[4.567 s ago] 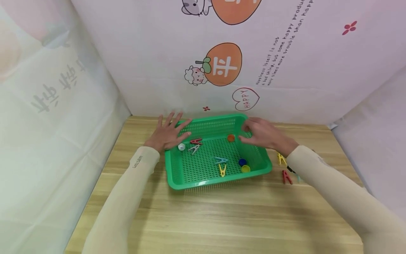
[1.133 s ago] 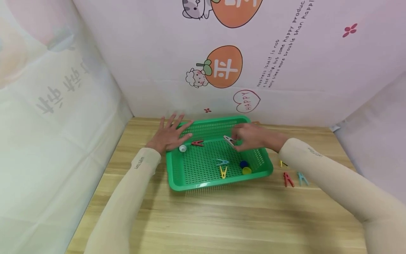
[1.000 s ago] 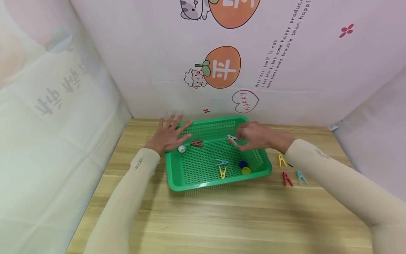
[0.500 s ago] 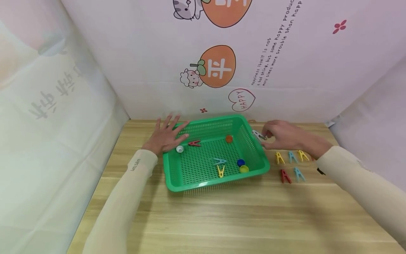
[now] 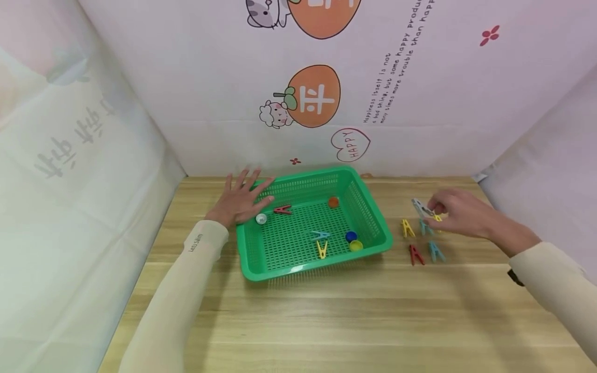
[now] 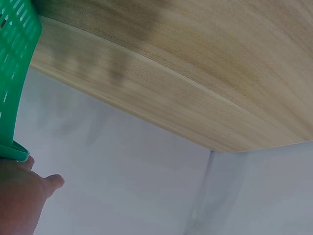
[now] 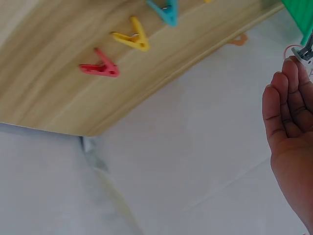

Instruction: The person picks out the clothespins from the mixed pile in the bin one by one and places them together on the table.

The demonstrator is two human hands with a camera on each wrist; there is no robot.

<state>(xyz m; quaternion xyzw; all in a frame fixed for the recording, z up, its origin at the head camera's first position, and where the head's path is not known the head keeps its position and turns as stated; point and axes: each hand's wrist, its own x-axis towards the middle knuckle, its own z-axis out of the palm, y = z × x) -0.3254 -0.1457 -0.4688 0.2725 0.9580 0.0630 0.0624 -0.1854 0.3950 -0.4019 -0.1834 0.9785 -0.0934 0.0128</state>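
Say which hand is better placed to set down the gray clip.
Probably the right hand: it pinches the gray clip over the table, near the clips lying there. The left hand is at the green basket.

White cartoon backdrop (image 5: 354,93) (cloth, perhaps)

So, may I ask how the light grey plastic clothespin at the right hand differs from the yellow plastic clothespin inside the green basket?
Colour: the light grey plastic clothespin is pale, the yellow plastic clothespin bright.
Support: the right hand pinches the grey one; the yellow one lies untouched on the basket floor.
Place: the grey one is outside the green plastic basket, to its right; the yellow one is inside.
Shared: both have two arms.
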